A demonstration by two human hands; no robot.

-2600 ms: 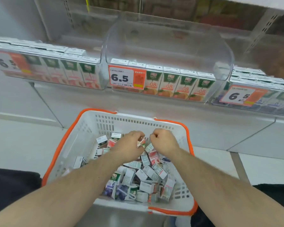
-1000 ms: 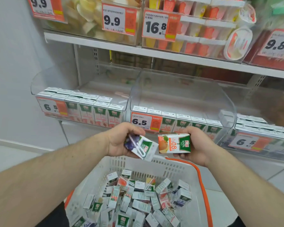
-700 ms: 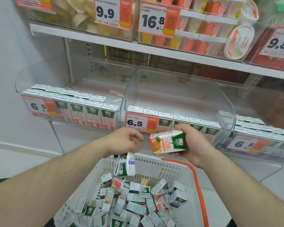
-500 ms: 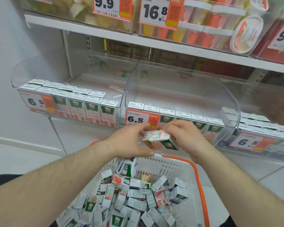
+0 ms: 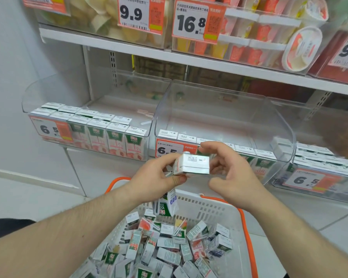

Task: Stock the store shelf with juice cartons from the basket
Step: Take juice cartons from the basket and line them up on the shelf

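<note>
Store shelf (image 5: 189, 57) spans twelve o'clock; basket (image 5: 209, 209) of cartons sits at six. At centre, my left hand (image 5: 155, 177) pinches a juice carton (image 5: 193, 164), a second carton (image 5: 166, 203) hanging beneath it; my right hand (image 5: 229, 173), fingers relaxed, touches the carton's right end.

Two bare forearms, sleeveless to the frame edge, ringless hands (image 5: 161, 177)
</note>
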